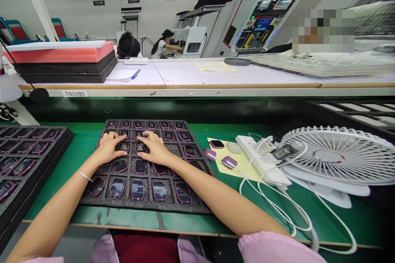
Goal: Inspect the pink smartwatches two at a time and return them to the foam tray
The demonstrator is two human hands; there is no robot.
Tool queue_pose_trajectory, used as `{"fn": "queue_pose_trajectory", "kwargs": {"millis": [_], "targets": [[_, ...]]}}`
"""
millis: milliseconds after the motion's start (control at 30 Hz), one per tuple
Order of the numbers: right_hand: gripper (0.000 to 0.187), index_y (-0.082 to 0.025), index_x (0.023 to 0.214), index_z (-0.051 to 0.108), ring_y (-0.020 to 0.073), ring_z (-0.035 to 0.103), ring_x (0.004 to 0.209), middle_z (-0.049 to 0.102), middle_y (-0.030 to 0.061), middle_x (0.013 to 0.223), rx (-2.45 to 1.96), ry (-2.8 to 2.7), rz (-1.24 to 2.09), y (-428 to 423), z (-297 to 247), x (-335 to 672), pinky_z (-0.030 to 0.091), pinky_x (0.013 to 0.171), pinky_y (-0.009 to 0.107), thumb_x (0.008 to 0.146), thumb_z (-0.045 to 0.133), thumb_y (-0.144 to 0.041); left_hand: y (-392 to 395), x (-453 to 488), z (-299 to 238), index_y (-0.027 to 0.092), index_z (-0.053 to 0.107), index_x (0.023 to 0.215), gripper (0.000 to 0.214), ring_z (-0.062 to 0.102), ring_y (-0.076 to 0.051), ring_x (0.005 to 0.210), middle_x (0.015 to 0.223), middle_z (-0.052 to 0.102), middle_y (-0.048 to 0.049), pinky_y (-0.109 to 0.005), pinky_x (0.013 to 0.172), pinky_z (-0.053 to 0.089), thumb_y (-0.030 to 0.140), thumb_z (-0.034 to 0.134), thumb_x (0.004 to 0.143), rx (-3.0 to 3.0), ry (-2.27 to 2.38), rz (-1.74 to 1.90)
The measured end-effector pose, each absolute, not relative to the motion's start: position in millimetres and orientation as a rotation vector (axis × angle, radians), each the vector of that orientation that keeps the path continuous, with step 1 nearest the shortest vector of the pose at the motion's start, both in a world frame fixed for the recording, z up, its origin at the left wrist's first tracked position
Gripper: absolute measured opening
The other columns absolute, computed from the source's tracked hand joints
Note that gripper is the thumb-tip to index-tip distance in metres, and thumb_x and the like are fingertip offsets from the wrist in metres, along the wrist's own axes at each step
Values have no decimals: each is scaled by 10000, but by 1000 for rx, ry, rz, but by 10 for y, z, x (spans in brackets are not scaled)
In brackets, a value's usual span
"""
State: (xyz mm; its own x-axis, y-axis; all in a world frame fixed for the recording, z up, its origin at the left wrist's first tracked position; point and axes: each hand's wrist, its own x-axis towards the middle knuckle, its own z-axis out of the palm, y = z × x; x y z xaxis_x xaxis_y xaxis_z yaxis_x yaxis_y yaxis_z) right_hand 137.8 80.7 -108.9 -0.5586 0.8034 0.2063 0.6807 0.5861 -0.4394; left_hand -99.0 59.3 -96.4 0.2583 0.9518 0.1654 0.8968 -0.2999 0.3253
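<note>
A dark grey foam tray [148, 207] lies in front of me, its pockets holding several smartwatches with purple frames. My left hand [108, 148] has thumb and fingertips around the edges of one smartwatch [124, 147] with a lit screen. Just beside it, my right hand [156, 148] curls thumb and forefinger around another lit smartwatch [140, 148]. Both watches sit in or just at their pockets; I cannot tell if they are lifted. In the front row, a dark-screened smartwatch [137, 190] lies in its pocket.
Another stacked tray [33, 172] of watches stands at left. To the right are a white power strip [262, 160], loose white cables, a white fan [333, 156] and a yellow sheet [220, 167] with small parts. A raised shelf [179, 76] runs behind; people sit beyond it.
</note>
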Motion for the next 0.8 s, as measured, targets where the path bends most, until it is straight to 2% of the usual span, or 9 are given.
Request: {"fn": "queue_pose_trajectory", "kwargs": {"millis": [100,167,267,400,600,700,800], "targets": [[574,-209,1403,497,374,420,1293,422,197,1412,-1241,-2393,298,795,-976,1634,388,983,547,874,655,-363,433,-1155,-957,292,504,1410,637,478,-313,1098,1205,534,-110,-486,990,392,499,627,819,2369,1811,612],[478,-180,1385,516,362,454,1283,457,204,1383,-1355,-2322,176,798,-889,1928,423,969,511,926,574,-299,292,-1341,-1018,242,514,1395,590,496,-320,1120,1210,547,-128,-510,1014,384,526,505,878,2306,1924,728],[446,-93,1394,495,378,562,1168,516,249,1307,-1730,-2171,-19,794,-820,2411,474,900,472,967,466,-219,88,-1611,-1199,135,581,1299,588,558,-340,1106,1095,617,-155,-531,995,425,510,388,889,2081,2098,810],[430,-12,1380,474,363,635,1096,616,273,1221,-2101,-2145,150,757,-885,2792,482,866,406,983,390,-153,-84,-1720,-1383,141,646,1183,560,637,-306,1050,1079,696,-140,-463,960,498,503,362,864,1905,2002,813],[444,-20,1408,423,324,687,997,714,216,1077,-2065,-2181,230,683,-1001,2796,476,785,345,986,364,-143,-252,-1661,-1382,112,639,1179,565,651,-319,1073,1153,705,-160,-462,941,516,459,396,805,1785,2074,856],[417,-57,1391,442,300,681,991,716,182,1062,-2024,-2187,230,647,-1000,2766,468,779,327,996,368,-167,-378,-1686,-1289,118,622,1201,598,679,-298,940,1069,713,-151,-428,844,549,509,410,800,1762,2143,838],[357,-70,1292,544,321,615,1104,639,214,1183,-2004,-2191,147,609,-977,2727,450,853,359,1003,401,-222,-493,-1635,-1122,147,632,1172,586,653,-258,802,1001,678,-123,-404,787,545,561,401,827,1856,2233,772]]}}
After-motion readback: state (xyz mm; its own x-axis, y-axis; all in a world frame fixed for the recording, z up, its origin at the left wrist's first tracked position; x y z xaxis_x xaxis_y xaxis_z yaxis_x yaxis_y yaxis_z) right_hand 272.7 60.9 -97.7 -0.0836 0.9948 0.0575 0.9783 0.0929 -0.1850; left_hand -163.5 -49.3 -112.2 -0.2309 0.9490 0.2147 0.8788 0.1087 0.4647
